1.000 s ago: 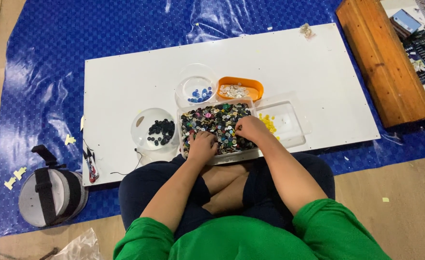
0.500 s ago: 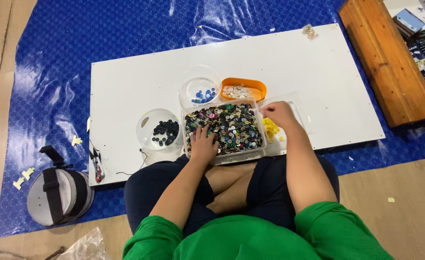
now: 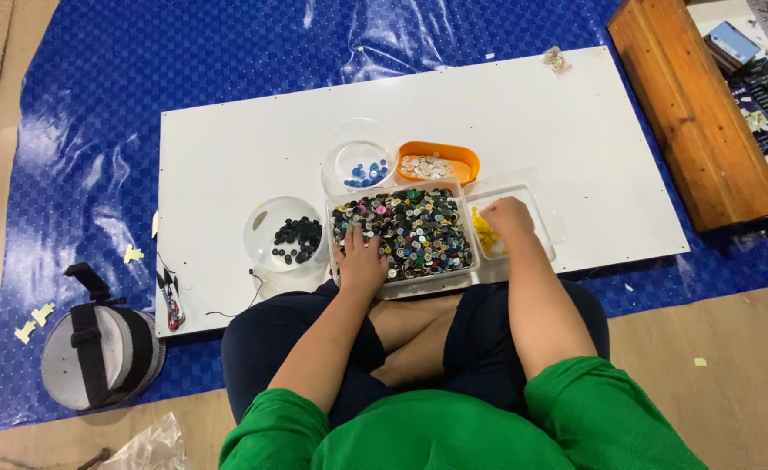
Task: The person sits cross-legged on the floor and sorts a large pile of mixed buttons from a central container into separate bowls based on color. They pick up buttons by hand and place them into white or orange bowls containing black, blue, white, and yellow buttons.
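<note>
Person: seated cross-legged in a green top, close against the white rectangular board surface (image 3: 227, 174), so every container lies within arm's reach.
Left hand (image 3: 362, 261): resting palm-down on the near-left corner of the clear rectangular plastic tray of mixed coloured buttons (image 3: 405, 231), fingers spread flat on the heap, gripping nothing visible.
Right hand (image 3: 507, 215): loosely curled over the small clear tray of yellow buttons (image 3: 486, 237), just right of the mixed tray; whether the fingers pinch a button cannot be told.
Sorted colours: round clear bowl of black buttons (image 3: 290, 237) left; round clear bowl of blue buttons (image 3: 362, 170) and orange oval dish of white buttons (image 3: 436, 164) behind, ringing the mixed tray, one colour apiece.
Beyond: blue plastic tarpaulin (image 3: 97, 87) under the board, apparently catching strays.
</note>
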